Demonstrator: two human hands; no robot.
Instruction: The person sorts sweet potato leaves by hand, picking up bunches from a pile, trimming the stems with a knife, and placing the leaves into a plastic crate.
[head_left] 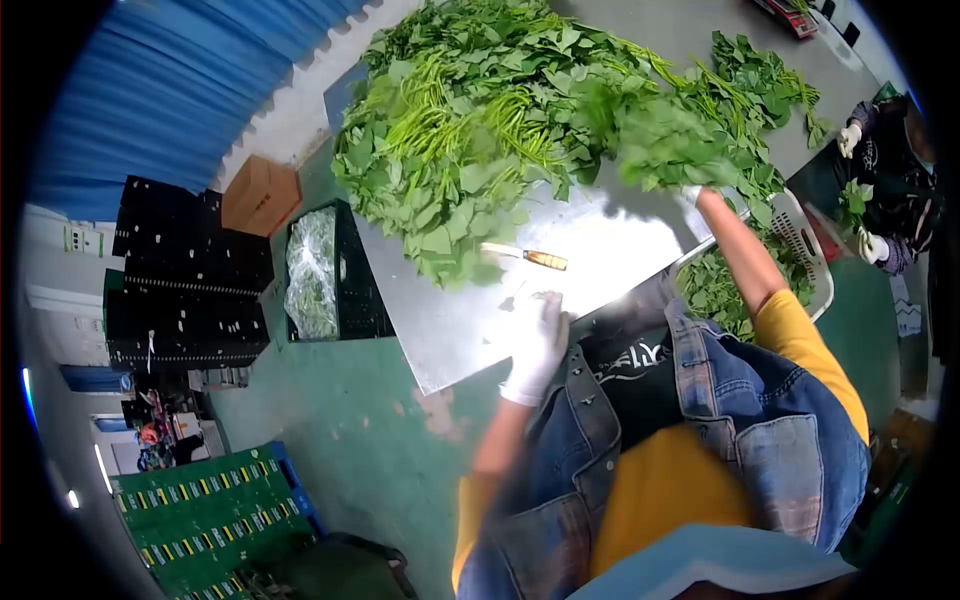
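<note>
A large heap of long-stemmed leafy greens covers the far part of the metal table. My right hand, in a white glove, is at the table's right side, its fingers mostly hidden by a blurred bunch of leafy greens that it grips. Over the near edge is my left hand, also white-gloved and slightly blurred, its fingers pointing up the table with nothing visible in them. Just beyond it lies a knife with a wooden handle, its blade pointing left toward the leaves.
A white plastic basket holding greens stands against the table's right edge. At left are a dark crate with a plastic-wrapped bundle, stacked black crates and a cardboard box. Another person in white gloves handles greens at far right.
</note>
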